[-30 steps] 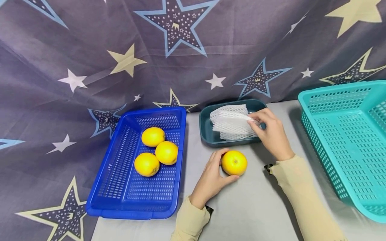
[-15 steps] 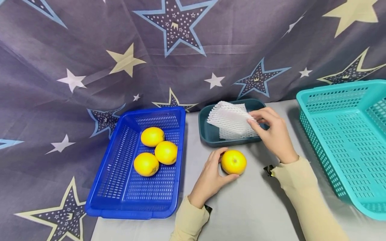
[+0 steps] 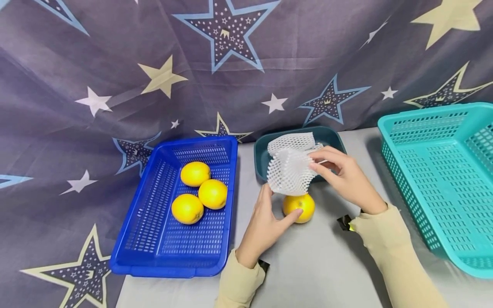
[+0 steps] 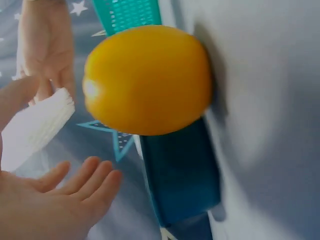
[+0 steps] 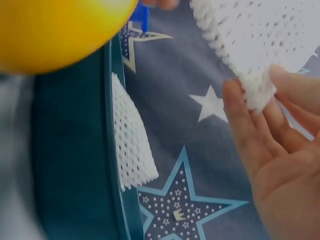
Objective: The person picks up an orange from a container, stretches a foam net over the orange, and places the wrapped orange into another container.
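My right hand point(image 3: 348, 179) pinches a white foam net sleeve point(image 3: 290, 173) by its right edge, thumb against fingers, as the right wrist view shows. The sleeve hangs above a yellow-orange orange point(image 3: 300, 205) on the table and hides its far part in the head view. My left hand point(image 3: 262, 226) is spread just left of the orange, its fingers reaching toward the sleeve's lower left corner. In the left wrist view the left fingers point(image 4: 92, 187) are extended and apart from the orange. Whether they touch the sleeve I cannot tell.
Behind the hands stands a dark teal tray point(image 3: 262, 164) with another foam net point(image 3: 290, 143) in it. At left, a blue basket point(image 3: 136, 256) holds three oranges point(image 3: 187, 208). A turquoise basket point(image 3: 408, 205) stands at right. A star-patterned cloth point(image 3: 239, 98) hangs behind.
My right hand has lifted the foam net sleeve from the tray and brought it forward over the orange. My left hand has let go of the orange, its fingers now raised toward the sleeve.
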`<state>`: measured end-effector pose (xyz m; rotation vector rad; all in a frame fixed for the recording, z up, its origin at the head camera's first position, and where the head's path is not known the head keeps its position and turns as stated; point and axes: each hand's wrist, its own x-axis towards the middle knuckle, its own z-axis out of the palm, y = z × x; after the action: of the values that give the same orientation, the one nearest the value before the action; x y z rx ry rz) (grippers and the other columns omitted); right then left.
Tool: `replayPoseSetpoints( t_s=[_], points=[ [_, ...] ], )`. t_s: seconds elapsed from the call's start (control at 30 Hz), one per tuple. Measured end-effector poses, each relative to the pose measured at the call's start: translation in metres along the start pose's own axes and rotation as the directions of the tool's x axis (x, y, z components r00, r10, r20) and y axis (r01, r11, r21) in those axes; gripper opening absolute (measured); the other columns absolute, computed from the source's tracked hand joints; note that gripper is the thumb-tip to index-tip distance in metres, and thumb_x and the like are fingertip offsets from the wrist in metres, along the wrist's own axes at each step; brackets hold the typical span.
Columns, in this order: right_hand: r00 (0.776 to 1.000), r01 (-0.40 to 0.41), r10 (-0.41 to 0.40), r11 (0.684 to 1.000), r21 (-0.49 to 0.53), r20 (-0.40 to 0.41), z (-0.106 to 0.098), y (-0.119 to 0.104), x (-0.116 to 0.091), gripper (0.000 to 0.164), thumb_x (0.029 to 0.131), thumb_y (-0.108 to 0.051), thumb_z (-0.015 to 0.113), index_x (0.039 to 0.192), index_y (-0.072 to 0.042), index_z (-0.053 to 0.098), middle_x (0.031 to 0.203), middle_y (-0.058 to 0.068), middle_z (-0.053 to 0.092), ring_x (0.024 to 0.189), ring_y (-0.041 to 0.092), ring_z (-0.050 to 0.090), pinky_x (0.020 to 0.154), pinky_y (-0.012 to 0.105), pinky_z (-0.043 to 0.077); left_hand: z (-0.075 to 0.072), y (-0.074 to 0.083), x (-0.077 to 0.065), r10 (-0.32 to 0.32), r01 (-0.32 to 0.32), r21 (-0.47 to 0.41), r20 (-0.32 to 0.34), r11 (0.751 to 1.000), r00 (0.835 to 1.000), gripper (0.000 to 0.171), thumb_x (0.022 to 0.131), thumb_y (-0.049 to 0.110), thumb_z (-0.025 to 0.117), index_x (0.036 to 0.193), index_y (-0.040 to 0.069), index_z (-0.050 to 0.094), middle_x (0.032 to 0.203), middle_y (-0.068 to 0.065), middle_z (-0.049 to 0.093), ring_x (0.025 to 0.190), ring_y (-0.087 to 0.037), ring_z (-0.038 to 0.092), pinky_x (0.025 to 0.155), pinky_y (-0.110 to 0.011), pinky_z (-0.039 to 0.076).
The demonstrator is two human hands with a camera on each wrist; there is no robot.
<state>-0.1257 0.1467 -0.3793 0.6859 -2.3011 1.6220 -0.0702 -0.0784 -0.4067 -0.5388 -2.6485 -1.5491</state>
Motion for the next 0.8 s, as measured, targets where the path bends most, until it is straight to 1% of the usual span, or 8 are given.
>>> replayPoseSetpoints(
  t_s=[0.1, 0.27, 0.37, 0.5, 0.57, 0.63, 0.7, 0.8],
  points=[
    [0.998, -0.013, 0.011, 0.999, 0.038, 0.06, 0.003, -0.003, -0.001, 0.026, 0.093, 0.003, 0.065, 0.116, -0.005, 0.07, 0.111, 0.005, 0.065, 0.094, 0.01, 0.062, 0.084, 0.016, 0.054, 0.0, 0.006, 0.0, 0.037, -0.038, -0.044, -0.044, 0.998, 0.998, 0.076, 0.09, 0.031, 0.075, 0.152, 0.021, 0.032, 0.149, 0.003, 0.042, 0.137, -0.014, 0.042, 0.115, -0.043, 0.036],
    [0.995, -0.02, 0.014, 0.998, 0.059, 0.103, 0.008, -0.007, -0.002, 0.026, 0.093, 0.003, 0.065, 0.117, -0.005, 0.07, 0.11, 0.004, 0.065, 0.095, 0.01, 0.061, 0.086, 0.018, 0.054, 0.002, 0.014, 0.0, 0.056, -0.068, -0.081, -0.146, 0.994, 0.988, 0.053, 0.094, 0.023, 0.07, 0.142, 0.014, 0.049, 0.139, 0.0, 0.053, 0.13, -0.013, 0.05, 0.111, -0.041, 0.042],
    [0.993, -0.057, 0.053, 0.998, 0.039, 0.11, 0.009, -0.011, -0.003, 0.028, 0.095, -0.003, 0.064, 0.122, -0.006, 0.068, 0.117, 0.004, 0.064, 0.099, 0.011, 0.061, 0.086, 0.018, 0.054, 0.003, 0.013, 0.0, 0.063, -0.088, -0.102, -0.232, 0.991, 0.971, 0.044, 0.093, 0.02, 0.071, 0.135, 0.013, 0.057, 0.133, 0.0, 0.06, 0.126, -0.014, 0.055, 0.108, -0.039, 0.045],
    [0.977, -0.183, 0.183, 0.983, -0.012, 0.109, 0.012, -0.015, -0.004, 0.031, 0.099, -0.017, 0.062, 0.128, -0.006, 0.064, 0.123, 0.007, 0.064, 0.098, 0.014, 0.065, 0.083, 0.019, 0.056, 0.004, 0.012, 0.0, 0.088, -0.141, -0.142, -0.326, 0.98, 0.941, 0.041, 0.091, 0.017, 0.074, 0.129, 0.011, 0.061, 0.126, -0.001, 0.066, 0.12, -0.016, 0.06, 0.104, -0.037, 0.048],
    [0.962, -0.244, 0.244, 0.97, -0.014, 0.123, 0.014, -0.018, -0.006, 0.032, 0.101, -0.022, 0.059, 0.128, -0.005, 0.064, 0.121, 0.009, 0.066, 0.093, 0.018, 0.067, 0.082, 0.022, 0.057, 0.004, 0.012, 0.0, 0.107, -0.17, -0.159, -0.343, 0.973, 0.933, 0.043, 0.09, 0.015, 0.075, 0.129, 0.009, 0.06, 0.125, -0.003, 0.066, 0.118, -0.017, 0.062, 0.104, -0.035, 0.048],
    [0.95, -0.284, 0.278, 0.958, 0.027, 0.14, 0.017, -0.021, -0.008, 0.031, 0.102, -0.024, 0.058, 0.125, -0.004, 0.064, 0.117, 0.01, 0.067, 0.089, 0.022, 0.069, 0.083, 0.027, 0.058, 0.003, 0.013, 0.0, 0.144, -0.206, -0.151, -0.344, 0.967, 0.928, 0.047, 0.089, 0.011, 0.075, 0.132, 0.006, 0.057, 0.127, -0.007, 0.065, 0.118, -0.02, 0.062, 0.104, -0.035, 0.049],
    [0.946, -0.304, 0.29, 0.949, 0.079, 0.147, 0.02, -0.023, -0.01, 0.029, 0.102, -0.024, 0.058, 0.122, -0.004, 0.065, 0.114, 0.009, 0.068, 0.089, 0.024, 0.069, 0.083, 0.029, 0.058, 0.001, 0.013, -0.001, 0.169, -0.225, -0.13, -0.343, 0.966, 0.924, 0.05, 0.087, 0.006, 0.075, 0.133, 0.003, 0.055, 0.127, -0.01, 0.065, 0.118, -0.022, 0.062, 0.104, -0.033, 0.049],
    [0.947, -0.317, 0.301, 0.929, 0.189, 0.11, 0.023, -0.024, -0.013, 0.027, 0.1, -0.02, 0.061, 0.119, -0.002, 0.065, 0.107, 0.007, 0.069, 0.09, 0.024, 0.068, 0.083, 0.029, 0.058, 0.0, 0.012, -0.003, 0.187, -0.232, -0.105, -0.331, 0.967, 0.925, 0.052, 0.087, -0.001, 0.072, 0.135, -0.002, 0.051, 0.129, -0.014, 0.063, 0.12, -0.025, 0.061, 0.105, -0.033, 0.048]
  ],
)
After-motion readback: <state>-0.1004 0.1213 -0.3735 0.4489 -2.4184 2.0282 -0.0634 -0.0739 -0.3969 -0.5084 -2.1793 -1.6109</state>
